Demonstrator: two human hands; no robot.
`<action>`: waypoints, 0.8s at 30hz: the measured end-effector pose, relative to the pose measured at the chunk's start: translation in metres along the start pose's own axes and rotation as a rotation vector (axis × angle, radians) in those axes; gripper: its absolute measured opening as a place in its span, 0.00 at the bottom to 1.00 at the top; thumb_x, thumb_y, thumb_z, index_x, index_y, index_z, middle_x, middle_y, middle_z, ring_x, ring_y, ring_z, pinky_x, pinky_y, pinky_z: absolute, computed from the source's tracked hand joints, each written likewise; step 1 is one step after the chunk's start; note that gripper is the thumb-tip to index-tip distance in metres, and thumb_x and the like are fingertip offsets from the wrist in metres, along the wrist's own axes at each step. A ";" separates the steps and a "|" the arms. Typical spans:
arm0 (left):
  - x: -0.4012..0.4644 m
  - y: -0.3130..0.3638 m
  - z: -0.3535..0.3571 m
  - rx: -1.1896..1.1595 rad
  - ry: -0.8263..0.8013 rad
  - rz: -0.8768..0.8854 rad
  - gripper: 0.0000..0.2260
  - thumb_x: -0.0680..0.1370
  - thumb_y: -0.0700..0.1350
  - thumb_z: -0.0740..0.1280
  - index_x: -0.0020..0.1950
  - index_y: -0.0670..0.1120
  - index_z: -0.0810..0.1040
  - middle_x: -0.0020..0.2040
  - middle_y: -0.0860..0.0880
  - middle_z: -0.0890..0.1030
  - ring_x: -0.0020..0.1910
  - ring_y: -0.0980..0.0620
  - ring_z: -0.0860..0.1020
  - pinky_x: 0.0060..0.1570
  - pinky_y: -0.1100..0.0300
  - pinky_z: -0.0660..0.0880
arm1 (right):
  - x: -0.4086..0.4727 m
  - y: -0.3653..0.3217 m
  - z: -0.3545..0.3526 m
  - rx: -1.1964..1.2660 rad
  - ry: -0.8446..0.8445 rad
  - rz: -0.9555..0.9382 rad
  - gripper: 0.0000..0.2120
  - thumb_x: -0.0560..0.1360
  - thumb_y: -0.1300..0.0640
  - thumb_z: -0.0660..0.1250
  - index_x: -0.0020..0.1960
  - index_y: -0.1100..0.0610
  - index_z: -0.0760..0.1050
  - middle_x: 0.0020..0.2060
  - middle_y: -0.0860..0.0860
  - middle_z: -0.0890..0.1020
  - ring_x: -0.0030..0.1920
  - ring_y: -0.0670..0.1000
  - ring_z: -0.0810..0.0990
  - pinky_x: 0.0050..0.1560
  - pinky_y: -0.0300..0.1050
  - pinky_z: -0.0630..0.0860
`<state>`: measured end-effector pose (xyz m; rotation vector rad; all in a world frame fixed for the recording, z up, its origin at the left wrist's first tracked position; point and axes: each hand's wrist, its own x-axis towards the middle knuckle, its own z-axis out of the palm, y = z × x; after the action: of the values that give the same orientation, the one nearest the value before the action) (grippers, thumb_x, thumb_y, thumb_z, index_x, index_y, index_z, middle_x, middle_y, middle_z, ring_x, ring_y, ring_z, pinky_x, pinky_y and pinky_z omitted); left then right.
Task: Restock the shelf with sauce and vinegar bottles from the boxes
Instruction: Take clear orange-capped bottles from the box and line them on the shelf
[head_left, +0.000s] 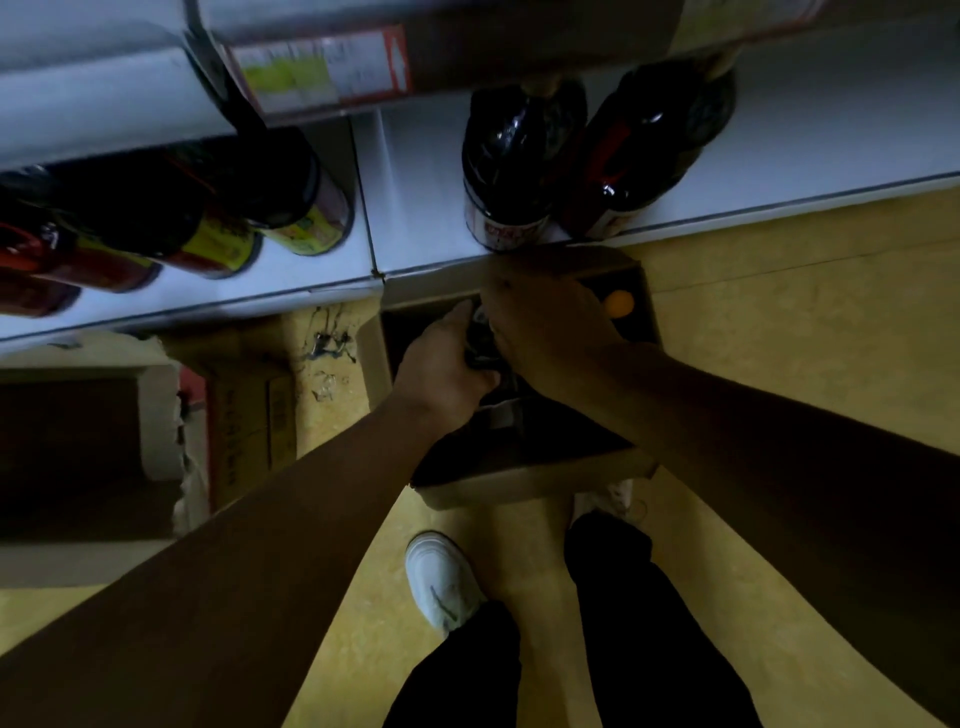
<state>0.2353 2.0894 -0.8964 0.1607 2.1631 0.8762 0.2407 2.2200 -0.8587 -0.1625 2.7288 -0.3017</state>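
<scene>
Down in the open box (519, 483), both hands' grips, left hand (447, 369) and right hand (545, 327), clamp dark bottles (483, 345).

No text can be read with any certainty. The bottle (506, 171) on the shelf (415, 208) wears a white label with red characters, too blurred to make out. The carton (249, 415) on the floor carries dark vertical print (perhaps a brand line), equally unreadable. The box overhead (322, 67) shows a white sticker with a red arrow, its lettering smeared.
</scene>
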 end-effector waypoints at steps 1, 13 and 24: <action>-0.004 0.004 -0.003 0.002 -0.002 0.016 0.29 0.74 0.39 0.73 0.73 0.50 0.68 0.64 0.48 0.77 0.63 0.49 0.75 0.57 0.62 0.70 | -0.006 -0.004 -0.013 -0.009 0.027 -0.019 0.07 0.74 0.61 0.69 0.51 0.62 0.75 0.48 0.58 0.79 0.47 0.58 0.79 0.37 0.44 0.63; -0.092 0.080 -0.058 -0.118 0.034 0.232 0.26 0.73 0.38 0.75 0.66 0.49 0.70 0.56 0.52 0.77 0.56 0.52 0.77 0.54 0.55 0.75 | -0.083 -0.047 -0.162 0.049 0.087 -0.116 0.10 0.76 0.60 0.62 0.56 0.61 0.73 0.52 0.57 0.77 0.51 0.56 0.76 0.42 0.44 0.64; -0.199 0.177 -0.134 -0.128 0.162 0.412 0.27 0.73 0.42 0.74 0.68 0.52 0.66 0.56 0.54 0.78 0.52 0.58 0.78 0.46 0.67 0.76 | -0.151 -0.095 -0.326 0.016 0.175 -0.129 0.10 0.74 0.57 0.66 0.54 0.56 0.72 0.46 0.55 0.76 0.47 0.58 0.75 0.43 0.52 0.74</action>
<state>0.2484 2.0759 -0.5988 0.4992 2.2521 1.2954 0.2587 2.2125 -0.4874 -0.3222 2.8931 -0.3909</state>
